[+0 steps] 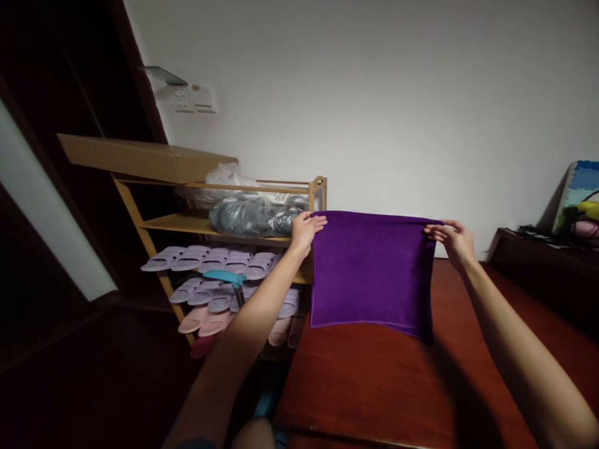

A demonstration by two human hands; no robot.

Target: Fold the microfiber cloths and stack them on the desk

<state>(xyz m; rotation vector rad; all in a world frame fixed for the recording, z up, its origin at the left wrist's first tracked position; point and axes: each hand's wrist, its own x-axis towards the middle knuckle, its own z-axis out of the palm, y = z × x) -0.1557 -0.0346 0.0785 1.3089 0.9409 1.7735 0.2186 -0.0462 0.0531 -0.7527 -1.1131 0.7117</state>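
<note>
A purple cloth (372, 274) hangs spread out between my two hands, its top edge pulled nearly straight. My left hand (306, 232) pinches the upper left corner, and my right hand (453, 240) pinches the upper right corner. The cloth's lower edge hangs loose, with the right corner drooping lowest. Beneath and behind it lies the reddish-brown wooden table (365, 386); whether the hem touches the tabletop I cannot tell.
Left of the table stands a wooden shoe rack (175, 222) with several slippers (187, 257), plastic-wrapped things (255, 215) and a cardboard box (154, 161) on top. At the right a dark ledge (528, 262) bears a painted picture (580, 187). A white wall (397, 112) rises behind.
</note>
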